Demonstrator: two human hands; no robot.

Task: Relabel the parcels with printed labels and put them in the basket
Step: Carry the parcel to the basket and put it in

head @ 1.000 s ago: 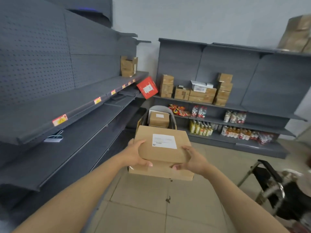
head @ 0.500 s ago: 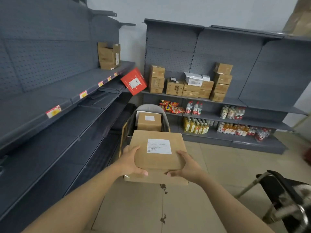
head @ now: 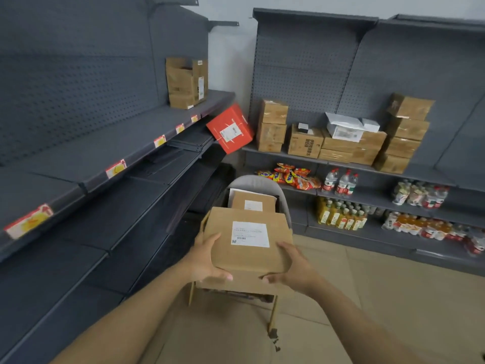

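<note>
The fingers of both hands are curled round one brown parcel (head: 246, 248), so each hand is full and neither is spread wide. The left hand (head: 204, 258) grips the parcel's near left corner, with its thumb lying along the lower edge. The right hand (head: 294, 266) holds the near right corner, its fingers wrapped under and its thumb pointing inward along the front.

The parcel is carried flat in the air, top face up, and a white printed label (head: 250, 234) is stuck on that face. Just beyond and below it stands the basket (head: 284, 203), a grey container with a rounded back rim, set on a light frame on the floor. Another parcel (head: 252, 203), also with a white label, already lies inside it. The carried parcel partly covers the basket's front, so how much room is left there cannot be told.

Since the label is already on, the step in hand looks like the putting-away part: bringing the labelled parcel to the basket. The next move probably calls for carrying it forward over the rim, lowering it level onto or beside the parcel inside, and only then loosening both hands. More cardboard boxes (head: 341, 145) wait on the shelf (head: 430, 174) behind, beside a red box (head: 231, 130).
</note>
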